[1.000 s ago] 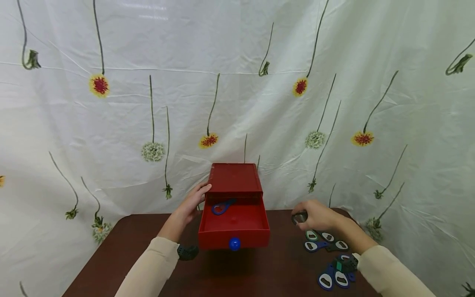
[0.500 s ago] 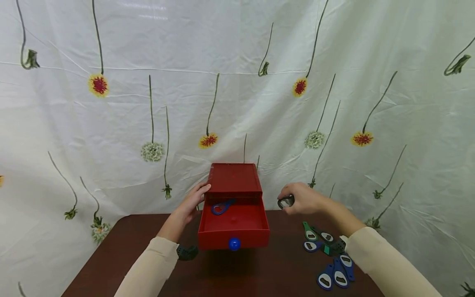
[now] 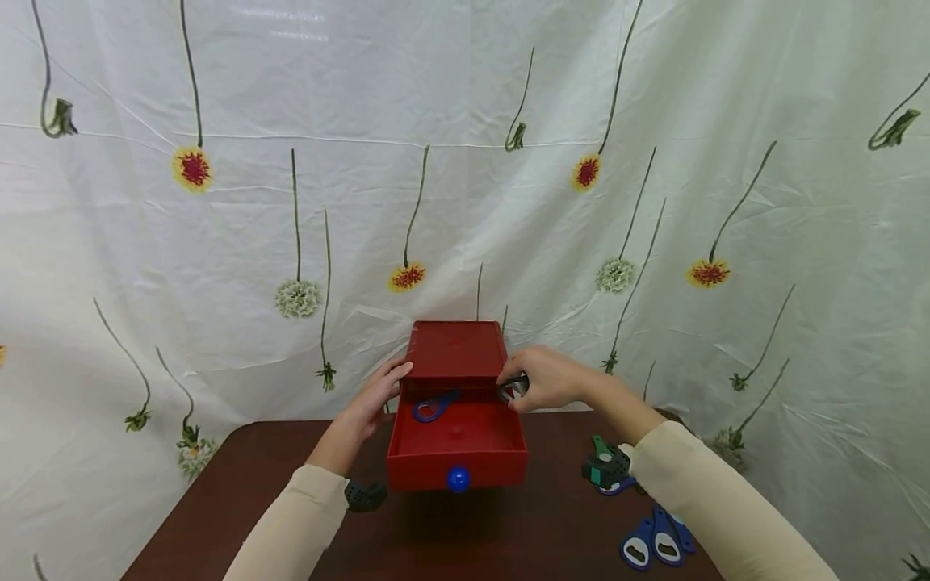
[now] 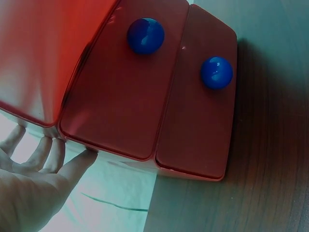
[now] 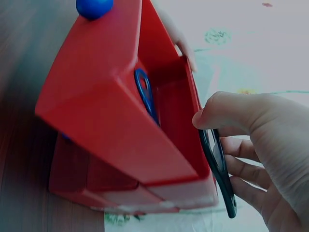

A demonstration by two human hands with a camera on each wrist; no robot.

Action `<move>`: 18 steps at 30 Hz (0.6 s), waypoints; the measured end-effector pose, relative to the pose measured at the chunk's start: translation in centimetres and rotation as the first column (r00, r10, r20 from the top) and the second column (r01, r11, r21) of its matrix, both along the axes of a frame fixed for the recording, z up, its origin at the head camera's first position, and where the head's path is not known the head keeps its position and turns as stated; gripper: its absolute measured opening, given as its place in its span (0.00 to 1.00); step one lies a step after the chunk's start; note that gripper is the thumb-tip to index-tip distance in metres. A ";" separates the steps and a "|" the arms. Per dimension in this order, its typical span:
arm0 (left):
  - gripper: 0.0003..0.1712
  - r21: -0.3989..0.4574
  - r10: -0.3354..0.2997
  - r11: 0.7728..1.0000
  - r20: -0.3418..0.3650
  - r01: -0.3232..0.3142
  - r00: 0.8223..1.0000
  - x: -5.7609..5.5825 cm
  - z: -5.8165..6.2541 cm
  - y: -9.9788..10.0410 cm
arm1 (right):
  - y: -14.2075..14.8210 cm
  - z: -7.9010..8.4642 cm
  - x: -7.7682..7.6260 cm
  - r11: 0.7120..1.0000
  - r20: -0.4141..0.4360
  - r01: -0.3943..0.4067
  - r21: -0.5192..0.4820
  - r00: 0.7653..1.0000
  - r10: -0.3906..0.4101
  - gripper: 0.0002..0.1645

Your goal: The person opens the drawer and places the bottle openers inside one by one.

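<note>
Just right of the frame's centre, your right hand point(image 3: 550, 379) pinched a black bottle opener point(image 3: 517, 386) by the right rim of the open drawer point(image 3: 494, 470). Your left hand point(image 3: 374, 395), fingers apart, rested against the left side of the red cabinet point(image 3: 458, 351). A blue opener point(image 3: 445, 400) lay inside; other blue openers point(image 3: 663, 531) lay lower right.

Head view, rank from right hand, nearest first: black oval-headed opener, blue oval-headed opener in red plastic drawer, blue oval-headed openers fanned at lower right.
1. Black opener: held in the right hand.
2. Drawer's blue opener: left side of the red drawer.
3. Fanned blue openers: on the brown table, lower right.
</note>
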State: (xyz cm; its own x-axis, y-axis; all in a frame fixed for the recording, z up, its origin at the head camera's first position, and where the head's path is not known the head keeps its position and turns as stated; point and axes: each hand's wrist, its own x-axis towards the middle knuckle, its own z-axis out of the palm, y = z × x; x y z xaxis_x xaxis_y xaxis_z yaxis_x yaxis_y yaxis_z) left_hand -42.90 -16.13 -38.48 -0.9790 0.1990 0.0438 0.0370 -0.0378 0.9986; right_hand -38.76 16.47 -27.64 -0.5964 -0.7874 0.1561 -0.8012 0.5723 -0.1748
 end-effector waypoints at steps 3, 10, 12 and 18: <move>0.40 -0.002 -0.001 1.000 -0.001 0.001 1.000 0.1 0.1 0.0 | -1.3 0.0 -0.1 1.000 0.001 -0.013 0.011 1.000 0.013 0.22; 0.41 0.002 -0.005 1.000 -0.005 0.005 1.000 0.1 0.0 0.0 | -4.3 0.1 0.0 0.997 -0.007 -0.050 0.052 0.999 0.050 0.21; 0.41 0.000 -0.003 1.000 -0.007 0.003 1.000 0.1 -0.1 0.0 | -5.1 0.0 0.1 0.996 0.007 -0.067 0.052 0.998 0.067 0.21; 0.42 -0.010 0.003 1.000 -0.004 -0.003 1.000 0.1 -0.1 0.0 | -7.3 -1.0 -0.2 0.994 0.045 -0.093 0.060 0.995 0.090 0.21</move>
State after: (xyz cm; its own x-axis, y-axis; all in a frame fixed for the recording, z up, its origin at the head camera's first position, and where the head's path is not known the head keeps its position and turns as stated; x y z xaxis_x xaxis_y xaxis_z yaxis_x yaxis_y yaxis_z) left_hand -42.84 -16.16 -38.58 -0.9795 0.1964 0.0457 0.0409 -0.0282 0.9988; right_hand -38.96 9.17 -28.61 -0.5264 -0.8463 0.0815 -0.8434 0.5076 -0.1759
